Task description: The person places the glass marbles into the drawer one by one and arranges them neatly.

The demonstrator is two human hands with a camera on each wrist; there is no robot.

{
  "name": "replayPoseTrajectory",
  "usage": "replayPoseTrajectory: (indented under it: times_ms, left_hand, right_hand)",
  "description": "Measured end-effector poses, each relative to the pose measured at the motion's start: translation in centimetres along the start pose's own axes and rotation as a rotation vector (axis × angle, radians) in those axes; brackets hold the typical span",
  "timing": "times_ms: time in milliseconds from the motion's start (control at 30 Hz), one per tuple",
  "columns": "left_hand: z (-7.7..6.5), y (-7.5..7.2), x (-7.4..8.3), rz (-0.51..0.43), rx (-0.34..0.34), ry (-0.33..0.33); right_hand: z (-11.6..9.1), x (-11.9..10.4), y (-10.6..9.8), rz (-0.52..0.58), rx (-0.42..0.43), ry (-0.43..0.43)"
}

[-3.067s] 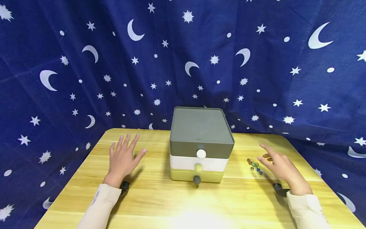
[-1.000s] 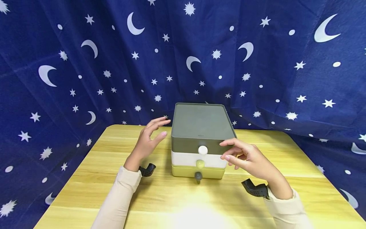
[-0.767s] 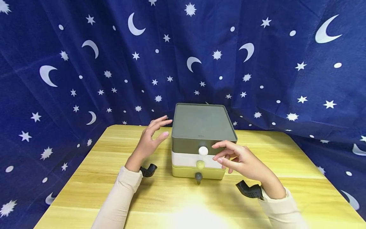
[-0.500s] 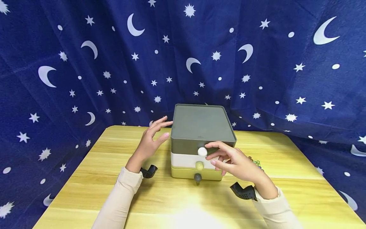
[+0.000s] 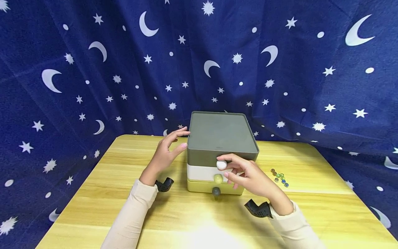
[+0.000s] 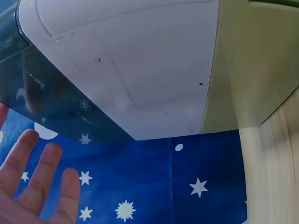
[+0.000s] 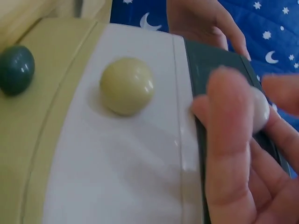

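A stack of three drawers stands mid-table: a dark grey top drawer (image 5: 202,158), a white middle one (image 5: 200,173) and a yellow-green bottom one (image 5: 199,186). My right hand (image 5: 252,178) is at the top drawer's white knob (image 5: 221,165). Its forefinger and thumb lie around the knob, loosely bent; in the right wrist view the thumb (image 7: 229,107) partly covers the knob, and firm contact is not clear. My left hand (image 5: 164,154) is beside the stack's left wall, fingers extended, fingertips near the grey rim; the left wrist view shows its spread fingers (image 6: 39,172).
Several glass marbles (image 5: 278,176) lie on the wooden table (image 5: 314,204) right of the stack. The lower drawers carry a yellow-green knob (image 5: 218,178) and a dark grey knob (image 5: 216,191). A blue star-and-moon curtain (image 5: 149,86) hangs behind the table.
Both hands have come inward from the table's sides to the stack. Lately my right hand has slid left to the white knob, uncovering the marbles. The left has barely moved; the drawers look unmoved.
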State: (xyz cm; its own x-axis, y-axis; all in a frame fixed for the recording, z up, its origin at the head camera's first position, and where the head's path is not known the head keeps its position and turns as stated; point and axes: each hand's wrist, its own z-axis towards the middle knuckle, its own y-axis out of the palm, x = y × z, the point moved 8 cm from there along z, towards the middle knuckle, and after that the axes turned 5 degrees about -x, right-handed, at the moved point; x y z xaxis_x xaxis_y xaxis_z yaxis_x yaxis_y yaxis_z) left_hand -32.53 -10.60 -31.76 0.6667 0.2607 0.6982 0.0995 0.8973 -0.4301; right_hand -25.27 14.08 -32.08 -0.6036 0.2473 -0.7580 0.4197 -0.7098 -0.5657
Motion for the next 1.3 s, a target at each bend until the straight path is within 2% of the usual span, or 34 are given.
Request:
replayPoseTrajectory:
  times_ms: [300, 500, 900, 1300]
  left_hand:
    - [0.3, 0.3, -0.2, -0.031, -0.013, 0.028]
    - [0.5, 0.7, -0.5, -0.070, -0.034, 0.013]
    - [0.7, 0.9, -0.4, -0.097, -0.054, -0.018]
    - [0.5, 0.9, -0.7, -0.131, -0.071, -0.025]
  right_hand:
    - [0.1, 0.5, 0.4, 0.004, 0.203, 0.038]
    - [0.0, 0.6, 0.5, 0.011, 0.272, 0.004]
    - [-0.3, 0.6, 0.4, 0.031, 0.273, -0.001]
    - [-1.0, 0.0, 1.3, 0.082, 0.212, 0.003]
